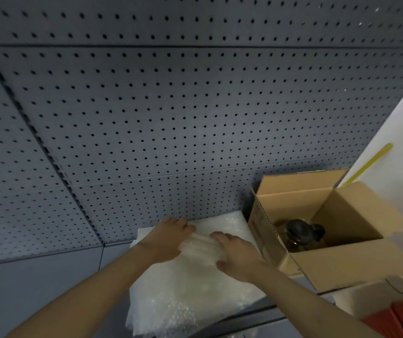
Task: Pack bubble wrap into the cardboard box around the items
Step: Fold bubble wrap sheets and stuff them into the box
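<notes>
Two hands: both lie on a stack of bubble wrap (195, 284), which sits on a grey shelf (37, 296) just left of the cardboard box.
Left hand (165, 240): fingers curled over a bunched fold of the top sheet, near the far end of the stack.
Right hand (235, 256): fingers bent round the same raised fold from the other side, thumb underneath; the fold is gathered between the two hands.
Cardboard box (356, 262): open, flaps out, standing at the right, just beside the stack.
Inside the box: a brown jar with a dark lid (300, 234), low in the near left corner, with bare cardboard around it.
Behind: a grey pegboard wall (171, 106) fills most of the view.
Right edge: a white wall with a yellow strip (371, 164); something red (400, 320) below the box, too blurred to identify.
In the way: the box's near flap hides its front wall.
</notes>
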Demonstrator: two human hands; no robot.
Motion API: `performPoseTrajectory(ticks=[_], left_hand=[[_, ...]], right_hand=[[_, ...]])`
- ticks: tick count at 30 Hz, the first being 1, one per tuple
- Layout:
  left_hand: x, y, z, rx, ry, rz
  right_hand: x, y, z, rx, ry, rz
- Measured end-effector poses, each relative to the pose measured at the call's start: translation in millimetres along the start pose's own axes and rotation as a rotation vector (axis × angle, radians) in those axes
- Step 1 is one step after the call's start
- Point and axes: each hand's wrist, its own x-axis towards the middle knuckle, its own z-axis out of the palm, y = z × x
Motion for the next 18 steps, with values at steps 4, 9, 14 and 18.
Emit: performPoseTrajectory(ticks=[4,9,14,18], left_hand=[[1,0,-21,-0.007,0.022,-0.041],[3,1,-57,0.043,0.067,-0.014],[6,3,-96,0.074,0.059,-0.042],[1,2,-127,0.111,0.070,-0.084]], right_hand=[[-2,-4,-16,-0.046,0.069,-0.037],[-2,-5,-45,-0.055,0.077,-0.029],[1,-7,-82,-0.073,0.068,-0.045],[4,-10,-108,-0.117,0.131,-0.104]])
